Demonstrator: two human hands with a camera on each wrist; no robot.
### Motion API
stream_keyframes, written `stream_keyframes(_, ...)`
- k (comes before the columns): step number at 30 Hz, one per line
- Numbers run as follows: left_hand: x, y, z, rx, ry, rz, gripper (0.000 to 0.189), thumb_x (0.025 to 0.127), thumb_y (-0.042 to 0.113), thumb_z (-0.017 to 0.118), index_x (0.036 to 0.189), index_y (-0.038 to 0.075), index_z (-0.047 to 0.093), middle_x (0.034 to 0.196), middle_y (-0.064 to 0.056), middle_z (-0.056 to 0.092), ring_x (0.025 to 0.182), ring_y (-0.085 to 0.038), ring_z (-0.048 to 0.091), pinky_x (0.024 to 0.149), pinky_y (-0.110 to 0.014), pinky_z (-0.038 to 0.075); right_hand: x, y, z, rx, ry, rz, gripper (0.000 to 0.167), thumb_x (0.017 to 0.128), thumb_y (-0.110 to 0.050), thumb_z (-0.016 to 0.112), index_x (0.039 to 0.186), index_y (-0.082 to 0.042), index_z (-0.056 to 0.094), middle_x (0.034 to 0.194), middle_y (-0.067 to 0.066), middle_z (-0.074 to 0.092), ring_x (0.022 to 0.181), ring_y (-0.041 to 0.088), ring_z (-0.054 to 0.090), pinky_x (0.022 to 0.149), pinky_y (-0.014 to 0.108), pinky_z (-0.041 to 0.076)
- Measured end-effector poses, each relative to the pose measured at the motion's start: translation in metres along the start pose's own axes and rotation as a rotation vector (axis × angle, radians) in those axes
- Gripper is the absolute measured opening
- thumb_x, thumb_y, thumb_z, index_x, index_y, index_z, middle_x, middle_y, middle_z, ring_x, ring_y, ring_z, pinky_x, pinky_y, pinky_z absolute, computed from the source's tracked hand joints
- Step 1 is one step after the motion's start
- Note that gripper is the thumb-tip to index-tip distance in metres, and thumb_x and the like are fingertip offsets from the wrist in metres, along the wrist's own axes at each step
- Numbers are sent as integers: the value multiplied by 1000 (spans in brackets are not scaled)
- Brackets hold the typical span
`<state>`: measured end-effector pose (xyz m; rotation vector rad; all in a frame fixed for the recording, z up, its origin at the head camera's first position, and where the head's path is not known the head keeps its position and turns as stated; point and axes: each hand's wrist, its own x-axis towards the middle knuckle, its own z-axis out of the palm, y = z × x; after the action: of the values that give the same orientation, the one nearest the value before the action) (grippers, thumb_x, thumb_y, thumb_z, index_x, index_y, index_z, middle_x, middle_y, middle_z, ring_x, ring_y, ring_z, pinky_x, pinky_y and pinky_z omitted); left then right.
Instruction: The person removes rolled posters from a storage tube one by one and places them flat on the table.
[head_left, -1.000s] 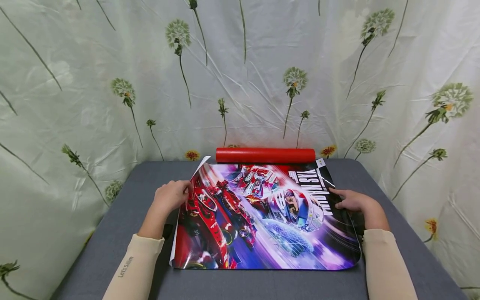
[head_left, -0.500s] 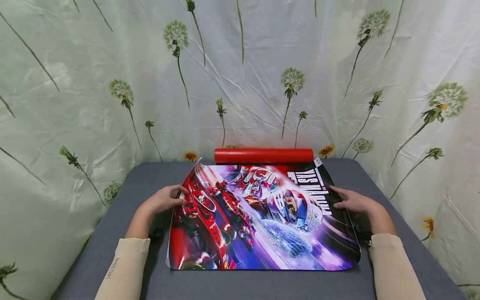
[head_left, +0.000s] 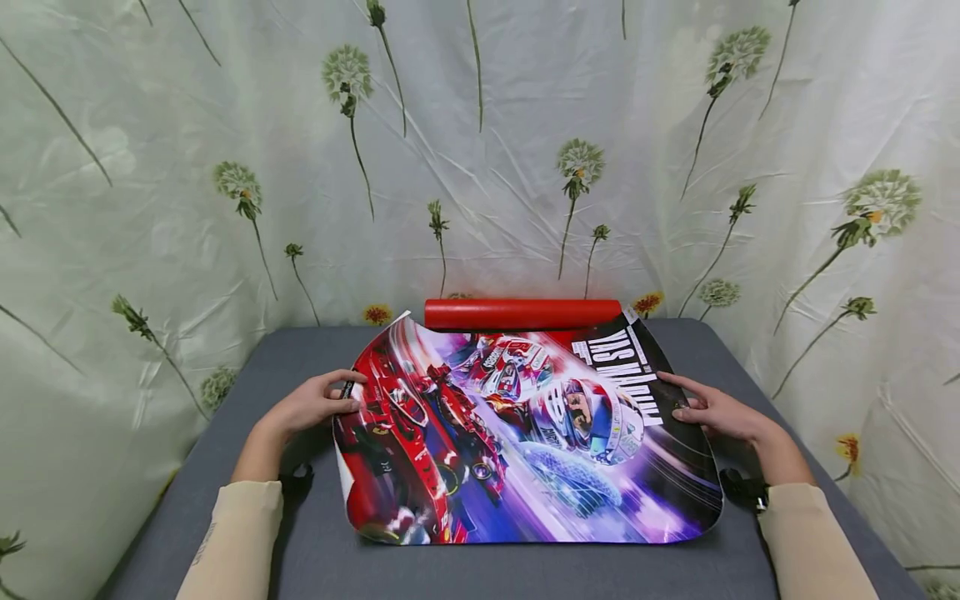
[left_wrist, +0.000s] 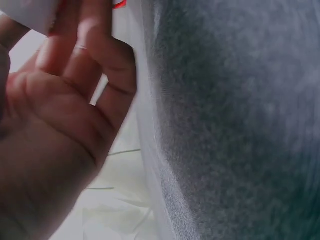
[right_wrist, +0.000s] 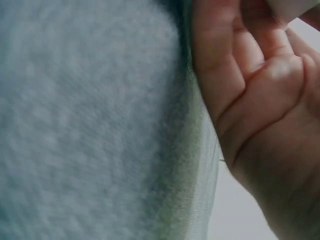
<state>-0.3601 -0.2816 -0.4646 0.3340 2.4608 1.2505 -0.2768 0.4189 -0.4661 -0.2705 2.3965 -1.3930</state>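
A glossy poster [head_left: 517, 450] with red racing cars and helmets lies across the table, its sides bowed upward. My left hand [head_left: 311, 404] pinches its left edge, where a strip of white backing shows. On the opposite side, my right hand [head_left: 723, 412] holds the dark right edge between thumb and fingers. In the left wrist view, the fingers of my left hand [left_wrist: 65, 100] curl at a white bit of the sheet. The right wrist view shows my right hand [right_wrist: 270, 100] likewise bent round a pale piece of paper; the fingertips are out of sight.
Behind the poster, a red tube [head_left: 522, 314] lies crosswise near the back of the grey cloth-covered table [head_left: 225, 442]. A pale curtain [head_left: 480, 167] with dandelion prints hangs right behind the table. Dark wrist straps sit below both hands.
My left hand has moved left with the poster's left edge, and the near left corner now curls up more. My right hand has shifted slightly right. The head view has turned a little.
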Motion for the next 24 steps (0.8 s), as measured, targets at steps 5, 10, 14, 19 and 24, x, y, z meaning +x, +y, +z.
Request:
stream_keyframes(5, -1, 2, -5, -72, 40, 44, 67, 100, 38, 75, 156, 10, 50, 104, -6, 80, 98, -13, 73, 100, -40, 52, -5, 9, -1, 185, 47, -123, 64, 108, -6, 56, 152, -52, 48, 76, -14, 68, 54, -3, 56, 54, 20, 51)
stream_keyframes(10, -4, 3, -9, -148, 96, 96, 68, 101, 33, 74, 159, 11, 47, 88, 1, 79, 97, -9, 75, 105, -36, 49, -12, 11, -2, 371, 32, -194, 65, 110, 0, 48, 156, -47, 48, 99, -13, 80, 83, -2, 73, 67, 20, 59)
stream_keyframes(14, -10, 3, -15, -176, 134, 139, 66, 103, 32, 71, 160, 11, 46, 89, 5, 80, 100, -5, 75, 98, -19, 49, -13, 11, 0, 490, -13, -290, 69, 110, 5, 40, 161, -41, 43, 122, -3, 80, 108, 9, 77, 83, 26, 62)
stream_keyframes(19, -22, 9, -23, -196, 180, 200, 62, 105, 30, 68, 160, 12, 47, 89, 7, 81, 103, -1, 74, 94, -11, 49, -11, 5, 3, 559, -37, -426, 72, 109, 12, 36, 165, -34, 39, 123, 1, 80, 112, 10, 76, 85, 24, 61)
stream_keyframes(24, -35, 20, -30, -206, 262, 258, 56, 105, 26, 69, 157, 13, 53, 70, 12, 67, 90, 6, 64, 90, -12, 45, -13, -8, 3, 587, -16, -516, 70, 108, 14, 35, 162, -29, 46, 106, 4, 83, 106, 8, 77, 84, 20, 60)
